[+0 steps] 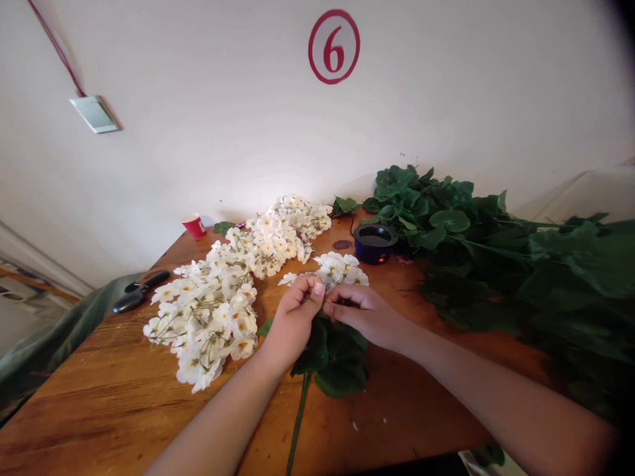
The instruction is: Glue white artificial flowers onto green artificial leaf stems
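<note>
An artificial flower stem with green leaves and a white blossom cluster lies on the wooden table. My left hand is curled in a pinch on the stem just below the blossoms. Facing it from the right, my right hand has its fingers closed on the same spot. Both hands meet above the leaves, with fingertips nearly touching.
A long pile of white artificial flowers lies to the left. A heap of green leafy stems fills the right. A small black pot with a red light stands behind. Black pliers and a red cup sit at left.
</note>
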Demonstrator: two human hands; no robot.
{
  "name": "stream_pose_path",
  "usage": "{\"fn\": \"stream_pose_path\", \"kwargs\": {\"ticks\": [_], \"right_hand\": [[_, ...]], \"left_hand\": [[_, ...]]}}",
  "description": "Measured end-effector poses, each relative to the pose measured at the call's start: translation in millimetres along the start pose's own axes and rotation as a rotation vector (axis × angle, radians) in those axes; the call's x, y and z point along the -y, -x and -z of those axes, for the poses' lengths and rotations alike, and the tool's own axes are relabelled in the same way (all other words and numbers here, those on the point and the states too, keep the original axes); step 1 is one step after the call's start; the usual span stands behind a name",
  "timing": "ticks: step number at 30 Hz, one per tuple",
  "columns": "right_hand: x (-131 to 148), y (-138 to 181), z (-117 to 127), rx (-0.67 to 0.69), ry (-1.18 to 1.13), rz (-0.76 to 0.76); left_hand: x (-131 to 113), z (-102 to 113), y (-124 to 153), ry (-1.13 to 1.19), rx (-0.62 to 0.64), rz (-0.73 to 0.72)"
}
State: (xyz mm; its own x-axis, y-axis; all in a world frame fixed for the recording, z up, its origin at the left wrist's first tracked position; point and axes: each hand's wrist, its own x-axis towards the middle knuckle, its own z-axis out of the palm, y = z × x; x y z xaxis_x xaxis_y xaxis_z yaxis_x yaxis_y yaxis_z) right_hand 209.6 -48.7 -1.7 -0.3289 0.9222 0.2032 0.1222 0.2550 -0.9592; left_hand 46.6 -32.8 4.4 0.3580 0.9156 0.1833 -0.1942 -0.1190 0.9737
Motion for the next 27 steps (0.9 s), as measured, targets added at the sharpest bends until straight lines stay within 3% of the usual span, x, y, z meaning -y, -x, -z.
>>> {"fn": "stream_pose_path", "kwargs": {"ticks": [8, 14, 19, 24, 27], "right_hand": [[0.6, 0.2, -2.8, -0.018, 0.014, -0.045], [-4.0, -0.9, -0.5, -0.034, 0.046, -0.042], [-7.3, -5.0, 1.7, -0.074, -0.105, -0.052], [-5.9, -9.1, 6.1, -0.245, -0.263, -0.040], [-3.2, -9.5, 9.6, -0.248, -0.307, -0.019]], "left_hand": [[-1.5, -3.6, 2.4, 0.201, 0.017, 0.089], [-4.2, -5.6, 4.9, 0.288, 0.119, 0.134], [-6.0, -5.4, 4.5, 0.256, 0.129, 0.129], [-5.3, -2.9, 2.7, 0.187, 0.182, 0.099], [-3.6, -1.5, 0.9, 0.231, 0.148, 0.099]]}}
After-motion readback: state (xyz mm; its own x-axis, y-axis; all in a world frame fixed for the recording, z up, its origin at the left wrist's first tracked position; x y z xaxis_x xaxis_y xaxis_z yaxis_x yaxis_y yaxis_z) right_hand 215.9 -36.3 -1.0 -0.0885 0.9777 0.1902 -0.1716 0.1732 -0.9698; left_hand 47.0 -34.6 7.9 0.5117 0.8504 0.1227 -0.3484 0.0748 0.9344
